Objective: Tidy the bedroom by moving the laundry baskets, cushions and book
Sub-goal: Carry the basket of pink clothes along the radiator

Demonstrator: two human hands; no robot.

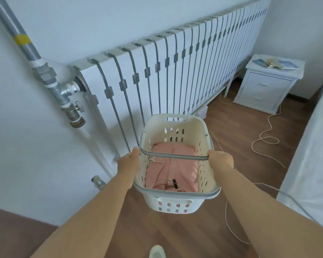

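Note:
A white plastic laundry basket (175, 203) with grey trim hangs above the wooden floor in front of me, near the radiator. Folded pink clothing (172, 174) lies inside it. A grey handle bar (173, 156) spans the basket's top. My left hand (130, 162) grips the left end of that bar and my right hand (221, 159) grips its right end. A book or booklets (274, 63) lie on the white bedside cabinet at the far right. No cushions are in view.
A long white slatted radiator cover (175, 71) runs along the wall, with grey pipes and a valve (71, 107) at its left. A white bedside cabinet (265, 88) stands in the corner. The bed edge (309, 155) is on the right. Cords (265, 140) trail over the wooden floor.

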